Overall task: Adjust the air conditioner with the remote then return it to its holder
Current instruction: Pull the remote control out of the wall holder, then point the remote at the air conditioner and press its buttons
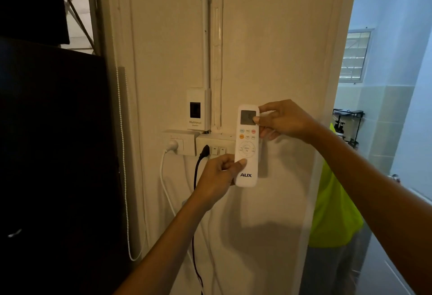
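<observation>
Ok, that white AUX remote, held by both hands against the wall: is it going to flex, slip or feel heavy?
The remote is a slim hard-looking plastic bar, so it is probably stiff. The left hand and right hand hold it by fingertips only, so it is likely light. Its smooth, rounded shell could slip in a loose grip.

I counted one remote (pixel 246 146) in front of me, held by two hands: my left hand (pixel 216 175) low on it and my right hand (pixel 284 120) at its top. On the wall there were two socket plates, one white plate (pixel 178 141) and one switch plate (pixel 216 146), and one small breaker box (pixel 196 108). Two cords ran down: one white cord (pixel 164 184) and one black cord (pixel 196 177). One bead chain (pixel 125 166) hung at the left.
</observation>
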